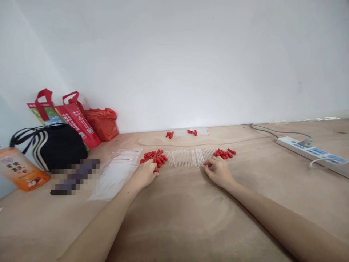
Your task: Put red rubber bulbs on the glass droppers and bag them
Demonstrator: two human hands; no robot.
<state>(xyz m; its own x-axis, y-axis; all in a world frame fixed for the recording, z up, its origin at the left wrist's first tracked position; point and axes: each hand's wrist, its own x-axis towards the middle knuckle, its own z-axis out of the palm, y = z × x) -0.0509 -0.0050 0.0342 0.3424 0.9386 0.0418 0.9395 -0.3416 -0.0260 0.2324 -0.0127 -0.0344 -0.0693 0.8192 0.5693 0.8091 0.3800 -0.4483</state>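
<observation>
A row of thin clear sticks or tubes lies side by side across the middle of the wooden table. At the row's left is a pile of small red pieces; my left hand rests at its near edge, fingers bent together, with a red piece by the fingertips. My right hand is at the row's right end, its fingers curled down at the stick ends; whatever they pinch is too small to make out. Just beyond it lies a smaller group of red pieces.
Clear zip bags lie left of my left hand. A flat clear bag with red pieces is near the wall. A black bag, red bags and an orange pouch stand left; a power strip lies right.
</observation>
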